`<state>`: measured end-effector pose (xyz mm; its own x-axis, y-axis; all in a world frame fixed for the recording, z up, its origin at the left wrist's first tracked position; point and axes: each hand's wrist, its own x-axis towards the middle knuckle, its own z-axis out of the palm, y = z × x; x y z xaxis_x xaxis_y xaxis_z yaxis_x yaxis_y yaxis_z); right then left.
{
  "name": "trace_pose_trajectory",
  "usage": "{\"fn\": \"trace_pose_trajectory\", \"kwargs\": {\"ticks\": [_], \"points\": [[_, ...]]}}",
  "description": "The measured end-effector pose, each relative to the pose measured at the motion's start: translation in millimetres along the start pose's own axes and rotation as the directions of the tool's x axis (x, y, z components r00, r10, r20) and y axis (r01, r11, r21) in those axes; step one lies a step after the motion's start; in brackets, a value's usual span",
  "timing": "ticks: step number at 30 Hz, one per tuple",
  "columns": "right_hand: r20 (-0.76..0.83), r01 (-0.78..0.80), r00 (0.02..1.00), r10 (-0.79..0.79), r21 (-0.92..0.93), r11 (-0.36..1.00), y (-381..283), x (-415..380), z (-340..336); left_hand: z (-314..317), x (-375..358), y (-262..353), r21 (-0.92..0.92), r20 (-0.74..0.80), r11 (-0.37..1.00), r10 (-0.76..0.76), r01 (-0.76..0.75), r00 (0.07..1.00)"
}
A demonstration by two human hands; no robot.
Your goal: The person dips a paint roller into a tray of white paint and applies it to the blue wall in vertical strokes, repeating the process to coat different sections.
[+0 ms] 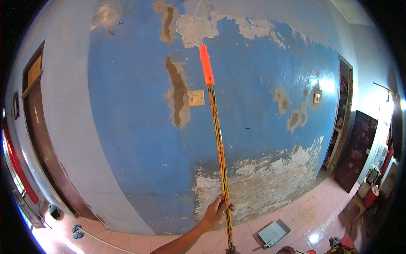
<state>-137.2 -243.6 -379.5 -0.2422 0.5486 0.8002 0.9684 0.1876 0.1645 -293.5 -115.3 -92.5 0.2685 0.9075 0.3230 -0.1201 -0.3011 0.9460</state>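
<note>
My left hand is closed around a long yellow-and-black patterned extension pole, low on its length. At the bottom edge of the view a sliver of my right hand shows at the pole, its fingers mostly cut off. On the pole's upper end sits a bright orange-red handle, with a thin metal rod coming out of its tip. The rod leads up toward the top of the wall, where its far end is hard to make out. Behind the pole stands a blue wall with peeling, patched areas.
A light switch and a socket are on the wall. Below lie a paint tray, a partly visible bucket and blue slippers. A brown door is at left; a dark floral-patterned panel stands at right.
</note>
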Motion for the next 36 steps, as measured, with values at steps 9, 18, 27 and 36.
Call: {"fn": "trace_pose_trajectory", "kwargs": {"ticks": [9, 18, 27, 36], "points": [[0.491, -0.459, 0.844, 0.215, 0.457, 0.762, 15.7, 1.2, 7.6, -8.0, -11.1, -33.1, 0.285, -0.020, 0.952, -0.108, 0.110, 0.994], [0.419, -0.369, 0.879, 0.226, 0.300, 0.879, 18.6, -47.4, 9.5, 7.8, -11.1, -20.4, 0.203, -0.005, 0.978, -0.054, 0.054, 0.999], [0.305, -0.229, 0.934, 0.185, 0.117, 0.966, 32.5, -91.3, 38.8, 20.1, -0.2, -7.5, 0.307, 0.006, 0.949, -0.078, 0.072, 0.997], [0.229, -0.091, 0.967, 0.109, -0.090, 0.992, 34.9, -152.5, 61.1, 30.5, 2.1, -17.8, 0.304, 0.053, 0.953, -0.019, 0.002, 0.998]]}}
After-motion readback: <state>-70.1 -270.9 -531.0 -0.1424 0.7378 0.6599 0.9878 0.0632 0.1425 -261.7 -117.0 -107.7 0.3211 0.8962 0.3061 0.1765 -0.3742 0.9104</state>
